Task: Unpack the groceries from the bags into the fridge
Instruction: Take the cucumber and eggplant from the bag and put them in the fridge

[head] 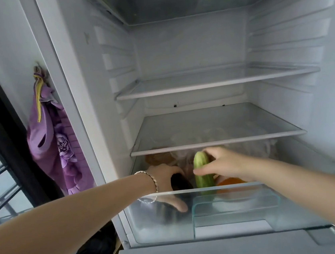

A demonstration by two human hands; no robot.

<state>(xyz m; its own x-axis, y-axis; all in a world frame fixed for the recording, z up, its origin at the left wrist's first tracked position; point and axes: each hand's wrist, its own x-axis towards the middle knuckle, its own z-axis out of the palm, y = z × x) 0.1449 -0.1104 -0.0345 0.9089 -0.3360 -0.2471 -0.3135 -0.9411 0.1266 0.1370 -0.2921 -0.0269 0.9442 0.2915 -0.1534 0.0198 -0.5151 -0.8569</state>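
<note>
two hands reach into the crisper drawer [242, 184] at the foot of the open fridge [306, 111]. the right hand [222, 162] grasps a pale green cucumber [203, 170] near its upper end, fingers curled over the top and thumb laid across the near side. the cucumber stands close to upright at six o'clock in the view, its lower end dipping behind the drawer's clear front wall. at nine o'clock of it the left hand [164, 179], a bracelet [153, 180] on its wrist, wraps round a dark rounded thing [180, 182], perhaps an aubergine, though it is too shadowed to tell. an orange item [231, 181] lies in the drawer at four o'clock of the cucumber, under the right wrist.

the cucumber is likely stiff and fairly light, with smooth skin that could be slick if damp. a hold round its middle would balance it better than one near the tip. it should be laid flat rather than dropped, since it bruises. the glass shelf [216, 142] just above leaves little headroom, so a knock there is the risk.
</note>
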